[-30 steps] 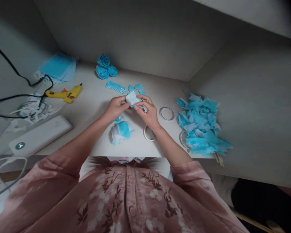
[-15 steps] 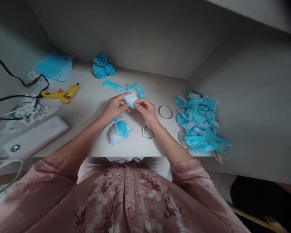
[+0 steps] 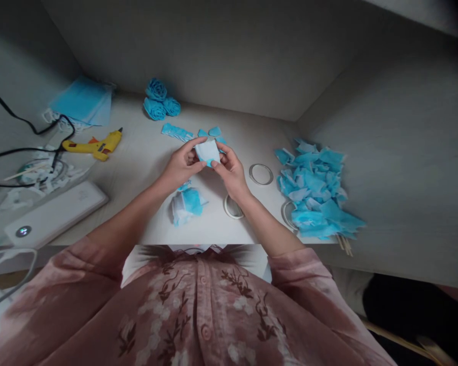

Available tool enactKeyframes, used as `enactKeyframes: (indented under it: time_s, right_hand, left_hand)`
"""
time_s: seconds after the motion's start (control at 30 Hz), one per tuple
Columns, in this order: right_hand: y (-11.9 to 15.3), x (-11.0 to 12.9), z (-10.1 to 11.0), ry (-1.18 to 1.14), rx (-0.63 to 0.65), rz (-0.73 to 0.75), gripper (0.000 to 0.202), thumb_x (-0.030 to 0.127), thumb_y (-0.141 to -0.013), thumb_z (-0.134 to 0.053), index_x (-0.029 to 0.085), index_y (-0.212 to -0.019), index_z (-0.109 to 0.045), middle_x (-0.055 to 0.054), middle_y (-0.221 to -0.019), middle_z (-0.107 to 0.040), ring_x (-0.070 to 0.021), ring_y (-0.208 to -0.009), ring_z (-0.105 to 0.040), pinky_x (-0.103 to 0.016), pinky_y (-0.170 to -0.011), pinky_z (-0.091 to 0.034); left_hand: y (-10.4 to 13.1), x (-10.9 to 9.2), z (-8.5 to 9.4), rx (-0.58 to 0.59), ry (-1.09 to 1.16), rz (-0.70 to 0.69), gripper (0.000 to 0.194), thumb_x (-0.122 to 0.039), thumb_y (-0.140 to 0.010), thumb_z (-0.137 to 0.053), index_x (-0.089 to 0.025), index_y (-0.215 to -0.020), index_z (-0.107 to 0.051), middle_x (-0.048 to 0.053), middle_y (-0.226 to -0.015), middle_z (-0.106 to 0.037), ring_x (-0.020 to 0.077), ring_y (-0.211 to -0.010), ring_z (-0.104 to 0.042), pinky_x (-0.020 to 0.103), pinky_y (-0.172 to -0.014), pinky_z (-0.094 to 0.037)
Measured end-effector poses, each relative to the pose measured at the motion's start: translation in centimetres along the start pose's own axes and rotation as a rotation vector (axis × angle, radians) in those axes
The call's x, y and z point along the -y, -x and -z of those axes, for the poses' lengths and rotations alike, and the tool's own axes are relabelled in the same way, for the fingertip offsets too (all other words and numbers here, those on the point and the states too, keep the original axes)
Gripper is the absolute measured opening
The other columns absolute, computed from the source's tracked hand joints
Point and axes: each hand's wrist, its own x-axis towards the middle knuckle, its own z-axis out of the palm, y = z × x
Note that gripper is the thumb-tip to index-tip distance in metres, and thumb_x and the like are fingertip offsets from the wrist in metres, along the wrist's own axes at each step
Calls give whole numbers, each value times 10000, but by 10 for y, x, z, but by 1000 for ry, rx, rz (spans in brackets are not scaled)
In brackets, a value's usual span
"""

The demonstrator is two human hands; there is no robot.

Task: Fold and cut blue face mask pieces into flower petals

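Between my two hands is a small blue-and-white fabric piece [image 3: 207,150], white side mostly up with a blue fold at its lower edge. My left hand [image 3: 182,163] pinches its left side, thumb at the bottom. On the right side my right hand [image 3: 230,166] grips it, thumb pressed on the blue fold. Just beyond the hands lie small cut blue pieces [image 3: 214,131] and an overlapping row of blue pieces [image 3: 176,132]. Three blue fabric roses [image 3: 157,100] sit farther back. Nearer me rests a crumpled blue-and-white bundle [image 3: 188,206].
At left are a yellow glue gun [image 3: 95,145], stacked face masks [image 3: 82,101], a white power bank [image 3: 57,213] and black cables. Tape-like rings [image 3: 261,174] lie right of my hands. A heap of blue scraps [image 3: 313,188] covers the right side, with thin sticks [image 3: 344,245] under it.
The fabric piece has been turned more upright and square towards me, and my right fingers have moved up behind its right edge. The view has shifted slightly.
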Motion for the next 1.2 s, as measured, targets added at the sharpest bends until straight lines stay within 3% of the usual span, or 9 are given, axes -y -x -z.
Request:
enactKeyframes:
  time_s: [0.2,0.4,0.53,0.6,0.67,0.77,0.9,1.1,1.2]
  right_hand:
    - [-2,-2,-1,-20,56,-8,745,656,-734,-806,274,-1328,-567,-78,-1359,-693,-241,-1252,-658,-395,-1087,-553]
    - [-1,1,0,-5,41,-43,710,610,-732,-815,270,-1315,-593,-59,-1285,-720,-241,-1195,-680,-408,-1061,-569]
    - [-1,2,1,-12,13,-40,637,571,-737,-822,264,-1259,-622,-50,-1212,-738,-231,-1137,-693,-406,-1051,-569]
    - [-1,2,2,-12,-8,-32,628,583,-736,-820,265,-1241,-624,-51,-1207,-738,-230,-1136,-692,-406,-1057,-565]
    - [-1,1,1,-7,-27,-25,643,604,-724,-822,264,-1232,-623,-52,-1189,-737,-228,-1120,-690,-403,-1047,-566]
    - [-1,3,0,-2,-34,-21,635,606,-713,-832,258,-1204,-633,-46,-1138,-740,-217,-1070,-690,-388,-1018,-570]
    - [0,11,-2,2,-31,-62,610,621,-694,-845,262,-1151,-661,-30,-1091,-746,-209,-1030,-684,-367,-975,-569]
    - [0,20,3,-34,-17,-184,497,622,-693,-852,232,-970,-717,9,-871,-712,-167,-830,-652,-326,-849,-565]
    - [-1,18,5,-63,26,-237,548,624,-656,-878,237,-1013,-727,10,-833,-713,-168,-780,-654,-330,-802,-573]
  left_hand:
    - [-3,-1,5,-31,50,16,744,-230,-702,-771,-194,-1409,-544,-45,-776,-610,95,-688,-570,220,-669,-465]
    - [-2,-3,2,-24,25,-13,737,-198,-689,-774,-193,-1396,-567,-41,-787,-627,90,-729,-579,207,-701,-459]
    - [1,-7,-2,-16,36,53,758,-325,-720,-809,-186,-1426,-570,-1,-866,-674,122,-756,-631,239,-706,-500]
    - [2,-9,-2,-13,19,118,649,-444,-744,-804,-165,-1314,-666,18,-859,-693,130,-721,-632,247,-669,-494]
    - [3,-11,-3,7,-30,159,484,-527,-747,-797,-147,-1046,-769,22,-780,-693,128,-692,-613,243,-653,-477]
    - [4,-14,-3,-19,-83,170,411,-554,-699,-831,-150,-726,-760,15,-667,-675,118,-664,-583,236,-657,-465]
    - [5,-18,-5,-88,-70,191,393,-533,-629,-865,-157,-661,-755,5,-621,-675,109,-622,-566,234,-640,-464]
    - [6,-17,-5,-6,-116,215,342,-481,-625,-859,-156,-669,-759,3,-602,-680,98,-582,-559,224,-604,-455]
    - [6,-12,-3,43,-160,192,301,-441,-686,-804,-158,-617,-729,9,-577,-666,96,-568,-561,217,-586,-447]
